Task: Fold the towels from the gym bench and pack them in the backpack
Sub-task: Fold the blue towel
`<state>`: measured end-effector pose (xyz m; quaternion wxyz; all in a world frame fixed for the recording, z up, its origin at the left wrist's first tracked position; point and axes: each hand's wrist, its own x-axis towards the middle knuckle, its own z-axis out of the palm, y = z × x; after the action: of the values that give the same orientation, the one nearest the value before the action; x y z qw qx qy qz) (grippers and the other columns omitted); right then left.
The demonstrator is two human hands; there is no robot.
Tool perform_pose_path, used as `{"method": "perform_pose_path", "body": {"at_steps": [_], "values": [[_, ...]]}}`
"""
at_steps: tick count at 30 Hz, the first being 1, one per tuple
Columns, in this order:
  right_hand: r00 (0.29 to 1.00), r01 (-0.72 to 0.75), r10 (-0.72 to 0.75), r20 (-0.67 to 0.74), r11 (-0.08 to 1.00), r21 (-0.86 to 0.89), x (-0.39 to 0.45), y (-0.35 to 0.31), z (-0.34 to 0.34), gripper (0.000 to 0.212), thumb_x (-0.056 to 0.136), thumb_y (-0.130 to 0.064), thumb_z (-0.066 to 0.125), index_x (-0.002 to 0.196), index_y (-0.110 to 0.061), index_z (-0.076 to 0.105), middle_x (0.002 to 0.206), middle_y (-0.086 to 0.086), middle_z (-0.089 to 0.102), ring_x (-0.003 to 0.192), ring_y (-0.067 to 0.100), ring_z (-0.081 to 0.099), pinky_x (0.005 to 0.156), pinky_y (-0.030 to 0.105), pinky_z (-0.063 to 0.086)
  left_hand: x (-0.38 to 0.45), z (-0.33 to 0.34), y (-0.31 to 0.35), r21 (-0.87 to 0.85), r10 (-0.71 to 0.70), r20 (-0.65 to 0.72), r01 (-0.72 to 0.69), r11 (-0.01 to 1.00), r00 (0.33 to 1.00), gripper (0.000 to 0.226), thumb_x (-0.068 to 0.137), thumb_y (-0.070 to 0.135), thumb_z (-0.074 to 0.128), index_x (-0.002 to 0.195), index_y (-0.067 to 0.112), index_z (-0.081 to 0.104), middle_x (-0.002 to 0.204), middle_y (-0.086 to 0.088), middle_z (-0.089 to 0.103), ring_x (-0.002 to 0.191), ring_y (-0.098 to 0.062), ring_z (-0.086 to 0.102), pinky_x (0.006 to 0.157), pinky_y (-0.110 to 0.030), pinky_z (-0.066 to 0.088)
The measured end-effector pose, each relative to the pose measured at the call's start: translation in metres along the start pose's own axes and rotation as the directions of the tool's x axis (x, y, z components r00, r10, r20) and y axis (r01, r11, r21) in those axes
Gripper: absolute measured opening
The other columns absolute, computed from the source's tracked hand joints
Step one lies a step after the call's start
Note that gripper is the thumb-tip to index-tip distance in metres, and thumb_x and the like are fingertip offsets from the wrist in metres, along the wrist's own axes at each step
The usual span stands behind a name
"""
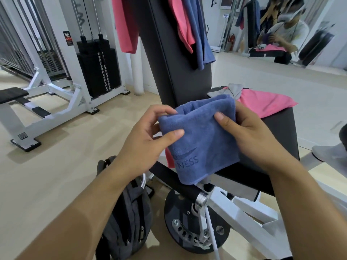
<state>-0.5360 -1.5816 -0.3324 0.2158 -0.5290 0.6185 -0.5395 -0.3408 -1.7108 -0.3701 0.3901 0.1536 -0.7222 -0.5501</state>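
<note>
- Gym room, pale wood-look floor [56, 160], white walls, big mirror [281, 25] at upper right reflecting a person w/ a headset.
- Surface: black padded gym bench seat [281, 132] at centre right, its backrest [172, 53] raised upright behind it; white frame and a round black adjuster disc [187, 226] beneath.
- Folded blue towel [202, 139] held in the air in front of the surface, "NESS" lettering visible near its lower edge.
- Left hand [150, 145] grips the towel's left edge, thumb on the front, fingers curled behind.
- Right hand [249, 132] grips the towel's right side, thumb on the front, fingers wrapped behind.
- Towels counted: 6 visible.
- 1 in hand.
- 3 draped over the backrest top: pink towel at left [125, 25], pink towel at centre [180, 21], hanging blue towel [199, 32].
- 2 on the surface: pink towel lying flat [262, 104], crumpled grey towel [232, 90] touching it.
- 1 dark grey backpack [127, 222] standing on the floor, just left of the bench base, below the left forearm.
- 1 white cable machine w/ black weight stack [97, 66] at left, well apart.
</note>
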Motion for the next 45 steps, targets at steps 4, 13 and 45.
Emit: {"method": "perform_pose_path", "body": {"at_steps": [4,13,45], "values": [[0.999,0.046,-0.047,0.020,0.997,0.059,-0.002,0.001,-0.001,0.025,0.094,-0.033,0.058,0.115,-0.022,0.066,0.108,-0.009,0.074,0.104,0.005,0.069,0.087,0.018,0.053,-0.001,-0.010,0.003,0.112,0.025,0.154,-0.043,0.993,0.988,0.029,0.090,0.025,0.070,0.118,0.029,0.062,0.118,0.011,0.064,0.109,-0.009,0.065,0.092,-0.026,0.055],[0.994,0.039,-0.056,-0.096,0.985,-0.169,0.003,0.004,0.008,0.014,0.102,-0.033,0.057,0.108,-0.025,0.066,0.096,-0.012,0.071,0.088,0.002,0.065,0.080,0.021,0.050,0.005,-0.008,0.007,-0.089,-0.057,-0.186,0.041,0.995,0.981,0.035,0.071,0.022,0.080,0.082,0.017,0.047,0.083,-0.010,0.057,0.069,-0.011,0.059,0.067,-0.021,0.055],[0.990,0.008,0.063,0.126,0.868,-0.497,0.010,0.007,0.008,0.026,0.087,-0.064,0.059,0.095,-0.041,0.069,0.069,-0.007,0.064,0.059,0.002,0.052,0.061,0.023,0.043,-0.006,0.016,-0.009,0.109,-0.499,0.200,0.487,0.867,0.843,0.030,0.096,0.034,0.068,0.118,0.015,0.072,0.112,-0.002,0.079,0.106,-0.019,0.075,0.101,-0.045,0.056]]}}
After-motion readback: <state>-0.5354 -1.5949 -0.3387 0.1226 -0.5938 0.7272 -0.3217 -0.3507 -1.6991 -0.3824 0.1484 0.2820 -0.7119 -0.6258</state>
